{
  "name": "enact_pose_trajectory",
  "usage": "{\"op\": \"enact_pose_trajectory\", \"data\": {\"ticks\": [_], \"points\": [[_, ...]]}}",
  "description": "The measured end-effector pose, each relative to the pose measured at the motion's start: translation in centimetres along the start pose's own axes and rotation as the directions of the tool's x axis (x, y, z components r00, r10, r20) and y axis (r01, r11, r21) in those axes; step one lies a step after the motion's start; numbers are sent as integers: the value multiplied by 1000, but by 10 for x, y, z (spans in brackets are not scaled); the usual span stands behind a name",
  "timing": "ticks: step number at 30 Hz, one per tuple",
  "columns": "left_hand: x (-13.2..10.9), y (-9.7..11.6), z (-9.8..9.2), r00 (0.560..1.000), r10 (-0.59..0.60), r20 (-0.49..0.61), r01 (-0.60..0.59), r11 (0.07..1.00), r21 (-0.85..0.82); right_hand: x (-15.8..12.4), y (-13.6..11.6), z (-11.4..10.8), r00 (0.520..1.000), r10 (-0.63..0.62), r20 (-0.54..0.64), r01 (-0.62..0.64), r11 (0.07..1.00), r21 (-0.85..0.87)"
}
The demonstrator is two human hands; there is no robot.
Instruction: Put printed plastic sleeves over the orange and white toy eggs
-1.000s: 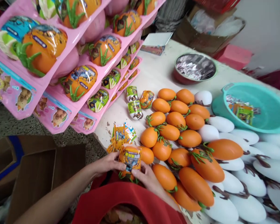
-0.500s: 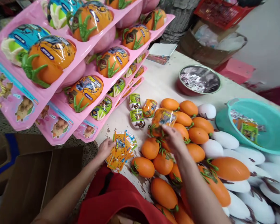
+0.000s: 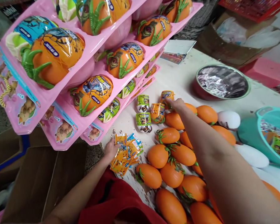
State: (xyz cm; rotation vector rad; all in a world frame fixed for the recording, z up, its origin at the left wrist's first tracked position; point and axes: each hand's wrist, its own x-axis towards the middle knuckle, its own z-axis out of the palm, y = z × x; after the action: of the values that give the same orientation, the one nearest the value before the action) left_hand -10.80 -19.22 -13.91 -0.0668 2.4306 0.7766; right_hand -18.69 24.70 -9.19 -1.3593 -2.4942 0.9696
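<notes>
My right hand reaches far across the table and rests its fingers on a wrapped orange egg, which sits beside three other wrapped eggs. My left hand lies at the table's near edge, with its fingers on a fanned stack of orange printed sleeves. Several bare orange eggs with green claws lie in a heap under my right forearm. White eggs lie to their right.
Pink display trays filled with wrapped eggs lean in a stack at the left. A metal bowl of foil packets stands at the back, a teal basin at the right. Open cardboard boxes sit on the floor at the lower left.
My right hand carried the wrapped orange egg from in front of me out to the group of wrapped eggs. My left hand went from the egg to the stack of sleeves.
</notes>
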Motion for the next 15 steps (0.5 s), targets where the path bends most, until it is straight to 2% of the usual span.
{"op": "enact_pose_trajectory", "data": {"ticks": [2, 4, 5, 7, 8, 9, 10, 11, 13, 14, 15], "points": [[0, -3, -5, 1000, 4, 7, -3, 998, -60, -6, 2, -7, 999, 34, -15, -34, 999, -35], [0, -5, -10, 1000, 19, 21, -17, 992, -127, -28, 1, -20, 994, -29, -110, 25, 999, -34], [-1, -5, -13, 999, 29, 29, -24, 987, -161, -47, 1, -27, 980, -94, -175, 95, 995, -4], [-4, -2, -20, 997, 61, 49, -47, 971, -233, -101, -1, -37, 936, -217, -278, 258, 958, 121], [-8, 1, -23, 994, 82, 65, -62, 962, -268, -135, -1, -38, 933, -246, -263, 307, 924, 228], [-12, 5, -26, 991, 107, 82, -78, 952, -297, -172, -1, -36, 943, -265, -200, 321, 882, 345], [-18, 10, -29, 985, 134, 105, -92, 939, -330, -209, 0, -31, 954, -291, -76, 293, 843, 450], [-24, 16, -31, 977, 161, 139, -99, 922, -374, -244, 1, -23, 944, -316, 99, 215, 812, 542], [-37, 28, -33, 948, 215, 235, -77, 870, -487, -298, 8, -2, 868, -284, 408, -45, 772, 634], [-43, 34, -34, 930, 238, 280, -53, 841, -539, -315, 13, 9, 818, -256, 515, -157, 762, 628], [-47, 39, -33, 919, 249, 307, -29, 817, -576, -325, 19, 18, 801, -221, 557, -222, 755, 617]]}}
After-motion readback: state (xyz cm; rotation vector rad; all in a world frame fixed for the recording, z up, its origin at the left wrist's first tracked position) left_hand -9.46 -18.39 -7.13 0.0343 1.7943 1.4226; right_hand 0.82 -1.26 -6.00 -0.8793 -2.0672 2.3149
